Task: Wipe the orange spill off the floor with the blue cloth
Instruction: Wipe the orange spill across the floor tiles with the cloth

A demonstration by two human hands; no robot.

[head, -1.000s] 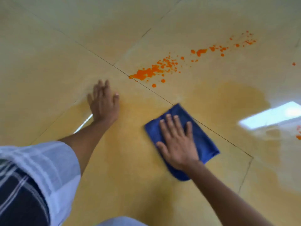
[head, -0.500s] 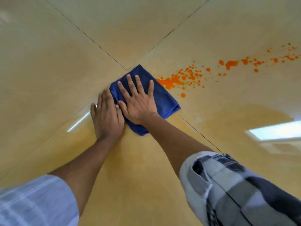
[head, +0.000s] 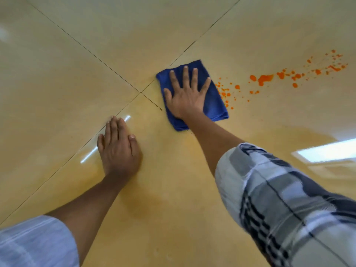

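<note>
Your right grip lies flat, fingers spread, pressing the blue cloth beneath it; sweep rightward through the orange spill (left grip flat, bracing on the floor).

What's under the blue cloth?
The yellow tiled floor lies under the blue cloth, which the right hand presses flat. Any orange spill beneath it is covered.

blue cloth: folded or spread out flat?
Folded. The blue cloth shows a doubled, rounded edge at its near end and lies as a compact pad under the right hand, pressed flat on the floor.
</note>
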